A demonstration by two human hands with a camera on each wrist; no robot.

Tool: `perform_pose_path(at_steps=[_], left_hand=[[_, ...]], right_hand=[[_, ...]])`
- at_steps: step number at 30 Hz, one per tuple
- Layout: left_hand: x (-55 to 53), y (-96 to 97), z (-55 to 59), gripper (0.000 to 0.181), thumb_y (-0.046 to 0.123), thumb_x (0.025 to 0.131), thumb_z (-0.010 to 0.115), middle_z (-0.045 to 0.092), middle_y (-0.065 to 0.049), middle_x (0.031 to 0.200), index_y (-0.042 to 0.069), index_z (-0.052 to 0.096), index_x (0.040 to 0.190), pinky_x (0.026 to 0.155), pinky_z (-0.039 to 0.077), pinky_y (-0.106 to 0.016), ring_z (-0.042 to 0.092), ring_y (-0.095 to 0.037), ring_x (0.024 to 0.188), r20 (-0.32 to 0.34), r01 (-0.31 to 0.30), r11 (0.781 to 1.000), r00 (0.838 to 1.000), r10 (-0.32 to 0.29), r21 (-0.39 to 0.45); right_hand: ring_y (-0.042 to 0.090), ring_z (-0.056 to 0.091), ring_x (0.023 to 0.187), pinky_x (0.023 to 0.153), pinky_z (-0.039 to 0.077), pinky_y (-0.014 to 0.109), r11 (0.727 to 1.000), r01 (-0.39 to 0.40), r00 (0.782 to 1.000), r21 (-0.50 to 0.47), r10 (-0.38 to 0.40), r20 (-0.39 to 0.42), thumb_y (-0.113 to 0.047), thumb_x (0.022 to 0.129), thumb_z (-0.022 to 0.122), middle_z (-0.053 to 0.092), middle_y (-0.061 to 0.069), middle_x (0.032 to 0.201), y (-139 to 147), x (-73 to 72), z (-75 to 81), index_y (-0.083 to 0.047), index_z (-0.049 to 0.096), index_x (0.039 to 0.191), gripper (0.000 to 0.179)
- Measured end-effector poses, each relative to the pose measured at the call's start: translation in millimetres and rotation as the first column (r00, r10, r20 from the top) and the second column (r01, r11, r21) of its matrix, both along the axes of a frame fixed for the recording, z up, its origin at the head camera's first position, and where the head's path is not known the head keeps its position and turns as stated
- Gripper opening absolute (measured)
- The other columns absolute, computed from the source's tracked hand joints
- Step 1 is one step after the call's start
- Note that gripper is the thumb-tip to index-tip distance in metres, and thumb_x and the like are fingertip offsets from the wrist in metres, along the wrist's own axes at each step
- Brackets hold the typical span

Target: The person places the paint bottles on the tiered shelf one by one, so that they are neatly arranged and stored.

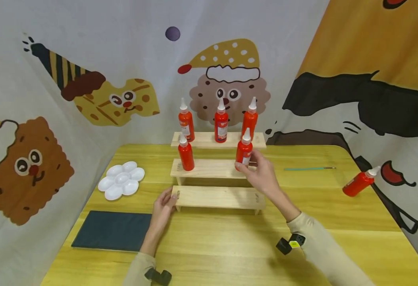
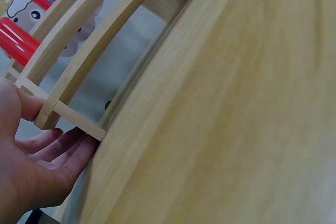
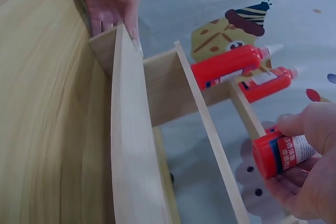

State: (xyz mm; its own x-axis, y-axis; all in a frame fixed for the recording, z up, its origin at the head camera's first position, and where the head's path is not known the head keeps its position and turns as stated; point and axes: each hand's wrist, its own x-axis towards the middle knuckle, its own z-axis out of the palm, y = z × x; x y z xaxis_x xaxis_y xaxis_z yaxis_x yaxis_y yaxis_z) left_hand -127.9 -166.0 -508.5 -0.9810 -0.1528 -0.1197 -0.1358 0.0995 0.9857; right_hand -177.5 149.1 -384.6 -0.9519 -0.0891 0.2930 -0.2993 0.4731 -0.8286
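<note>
My right hand (image 1: 262, 174) grips a red squeeze bottle (image 1: 244, 153) with a white pointed cap, at the right end of the middle tier of a stepped wooden shelf (image 1: 216, 197). In the right wrist view the bottle (image 3: 283, 151) is tipped to the camera, thumb on one side and fingers on the other. At the lowest tier's left end, my left hand (image 1: 163, 204) holds the board, thumb on its upper edge and fingers against the side leg (image 2: 79, 120). Another red bottle (image 1: 186, 155) stands on the middle tier's left. Three more, including one in the centre (image 1: 221, 125), line the top tier.
A white flower-shaped palette (image 1: 122, 179) and a dark flat board (image 1: 110, 230) lie to the left. On the right are a thin turquoise brush (image 1: 307, 169) and a further red bottle (image 1: 358, 183) near the table edge. A cartoon-printed cloth (image 1: 141, 39) hangs behind.
</note>
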Motion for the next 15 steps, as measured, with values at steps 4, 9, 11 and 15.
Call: perform_pose_path(at_steps=[4,9,11,15], left_hand=[[0.8,-1.2,1.5,0.052,0.026,0.105,0.057,0.057,-0.026,0.142,0.003,0.046,0.150,0.088,0.054,-0.029,0.059,-0.033,0.124,0.000,-0.009,1.000,1.000,0.009,-0.004],[0.6,-0.5,2.6,0.051,0.026,0.105,0.057,0.057,-0.026,0.142,0.003,0.047,0.150,0.088,0.054,-0.028,0.059,-0.033,0.125,0.002,-0.007,1.000,1.000,0.007,-0.006],[0.3,0.3,2.8,0.051,0.026,0.105,0.058,0.057,-0.026,0.142,0.003,0.047,0.149,0.087,0.055,-0.028,0.059,-0.033,0.124,-0.001,-0.012,1.000,1.000,0.012,-0.009],[0.6,1.9,1.7,0.051,0.025,0.105,0.058,0.058,-0.028,0.140,0.001,0.048,0.148,0.086,0.055,-0.028,0.061,-0.031,0.121,-0.008,-0.018,1.000,1.000,0.018,-0.010]], right_hand=[[0.035,0.067,0.108,0.097,0.055,0.048,0.998,-0.051,0.999,-0.034,0.052,0.006,-0.011,0.090,0.077,0.069,0.020,0.119,-18.9,-9.3,-3.4,0.001,0.060,0.127,0.043],[0.034,0.067,0.108,0.095,0.056,0.046,0.997,-0.073,0.996,-0.040,0.075,0.048,-0.010,0.090,0.077,0.069,0.020,0.120,-36.0,-15.2,-8.2,0.001,0.060,0.127,0.043],[0.033,0.067,0.108,0.094,0.056,0.045,0.996,-0.081,0.995,-0.033,0.083,0.063,-0.011,0.090,0.077,0.069,0.020,0.120,-42.0,-16.8,-10.4,0.001,0.060,0.127,0.043],[0.032,0.067,0.107,0.094,0.056,0.045,0.996,-0.087,0.993,-0.031,0.089,0.084,-0.011,0.090,0.077,0.069,0.020,0.118,-51.2,-19.0,-15.8,0.001,0.061,0.125,0.041]])
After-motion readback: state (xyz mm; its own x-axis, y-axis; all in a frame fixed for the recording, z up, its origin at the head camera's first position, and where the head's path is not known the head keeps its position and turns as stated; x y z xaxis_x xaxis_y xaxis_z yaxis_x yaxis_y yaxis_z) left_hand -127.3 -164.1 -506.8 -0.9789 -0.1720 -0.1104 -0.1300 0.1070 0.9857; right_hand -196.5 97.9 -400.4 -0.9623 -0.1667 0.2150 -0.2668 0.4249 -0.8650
